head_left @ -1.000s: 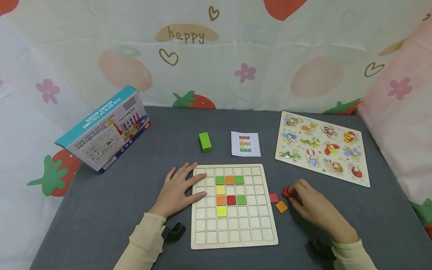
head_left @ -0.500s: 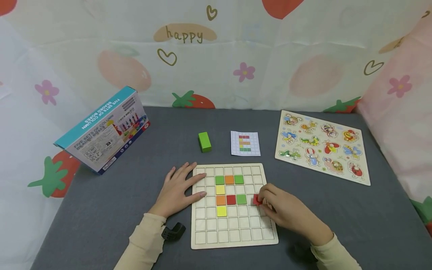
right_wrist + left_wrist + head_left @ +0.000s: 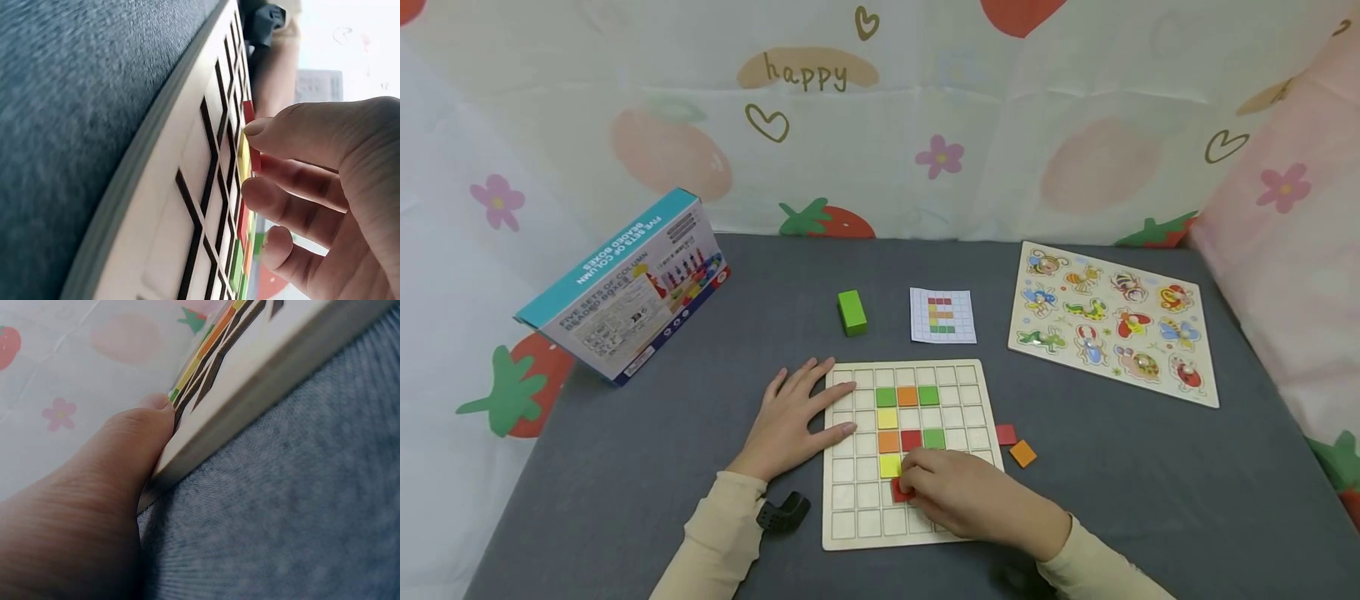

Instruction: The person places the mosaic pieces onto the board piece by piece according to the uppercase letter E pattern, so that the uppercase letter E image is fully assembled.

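In the head view a white gridded board (image 3: 844, 525) lies flat, with green, orange, yellow and red square tiles set in its upper middle cells. My left hand (image 3: 793, 421) rests with spread, straight fingers on the board's left edge; the left wrist view shows the thumb (image 3: 134, 440) against that edge. Between thumb and fingers my right hand (image 3: 977, 500) pinches a red tile (image 3: 899, 491), just below the lowest yellow tile (image 3: 889, 466). From the right wrist camera, this tile (image 3: 255, 161) stands tilted at the grid. Some cells are hidden under the right hand.
Right of the board lie a red tile (image 3: 1006, 435) and an orange tile (image 3: 1022, 454). Behind it are a green block (image 3: 852, 313) and a pattern card (image 3: 943, 317). An insect puzzle board (image 3: 1112, 323) lies back right; a box (image 3: 625, 287) stands back left.
My right hand has moved left, carrying the red tile from beside the board to the lower middle of the grid. The left hand has stayed on the board's edge.
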The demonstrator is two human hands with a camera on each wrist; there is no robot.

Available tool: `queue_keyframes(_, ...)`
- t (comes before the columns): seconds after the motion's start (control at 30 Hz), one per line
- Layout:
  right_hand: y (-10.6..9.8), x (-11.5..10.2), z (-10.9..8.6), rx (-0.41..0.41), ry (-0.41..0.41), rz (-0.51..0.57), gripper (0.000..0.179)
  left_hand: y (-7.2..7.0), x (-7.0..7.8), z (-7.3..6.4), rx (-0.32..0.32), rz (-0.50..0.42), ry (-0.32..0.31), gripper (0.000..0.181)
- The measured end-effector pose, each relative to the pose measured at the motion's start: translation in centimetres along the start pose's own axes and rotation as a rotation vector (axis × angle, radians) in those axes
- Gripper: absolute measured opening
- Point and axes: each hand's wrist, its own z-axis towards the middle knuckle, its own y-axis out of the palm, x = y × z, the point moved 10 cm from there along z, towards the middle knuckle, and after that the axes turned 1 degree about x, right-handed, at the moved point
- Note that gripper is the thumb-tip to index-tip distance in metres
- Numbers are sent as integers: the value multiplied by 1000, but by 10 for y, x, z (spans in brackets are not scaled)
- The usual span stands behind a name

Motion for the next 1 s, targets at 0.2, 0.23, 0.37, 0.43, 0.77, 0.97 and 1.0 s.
queue_keyframes(0.2, 8, -4, 6, -44, -7, -50, 11, 1, 0, 0, 1, 0, 6, 62)
queue_keyframes(0.23, 8, -5, 7, -46, -10, -53, 10, 1, 0, 0, 1, -2, 5, 62)
queue_keyframes(0.37, 10, -8, 10, -54, -19, -58, 12, 1, 0, 1, 3, 0, 1, 61)
queue_keyframes(0.43, 11, -8, 11, -57, -21, -61, 13, 1, 0, 1, 1, 1, 0, 61)
queue_keyframes(0.77, 14, -5, 12, -62, -11, -53, 13, 0, -1, 0, -5, 4, -7, 61)
queue_keyframes(0.97, 11, -6, 11, -47, -13, -58, 12, 1, -1, 1, -1, 8, -2, 62)
queue_keyframes(1.0, 11, -5, 11, -45, -13, -56, 14, 1, -1, 1, 0, 11, -3, 62)
